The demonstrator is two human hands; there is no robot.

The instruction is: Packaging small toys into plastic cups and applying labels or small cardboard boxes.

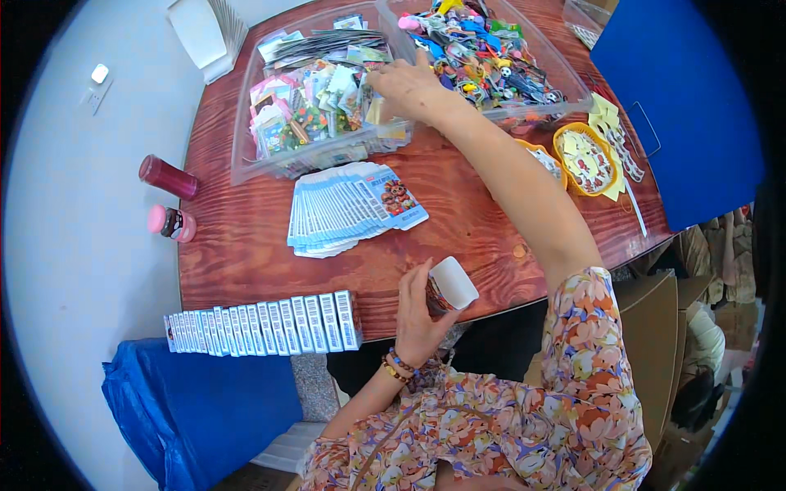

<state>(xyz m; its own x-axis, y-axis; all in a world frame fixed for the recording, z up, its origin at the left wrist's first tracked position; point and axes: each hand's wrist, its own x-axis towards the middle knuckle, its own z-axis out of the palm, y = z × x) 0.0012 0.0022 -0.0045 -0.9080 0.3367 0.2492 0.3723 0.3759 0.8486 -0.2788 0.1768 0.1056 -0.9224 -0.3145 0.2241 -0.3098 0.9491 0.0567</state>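
My left hand, with beaded bracelets at the wrist, is closed around a small open box, its white inside facing up, at the table's front edge. Stretched forward, my right hand is over the right side of a clear plastic bin full of small flat packets. Its fingers look spread, one raised, with some tips hidden among the packets. Just right of this hand, a second clear bin holds a heap of colourful small figure charms. Between my hands lies a fanned stack of flat light-blue cartons.
Along the front left edge stands a row of filled-out boxes. A red cylinder and a pink-lidded jar are at the left. Yellow baskets of small pieces sit right, beside a blue panel. White trays stand behind.
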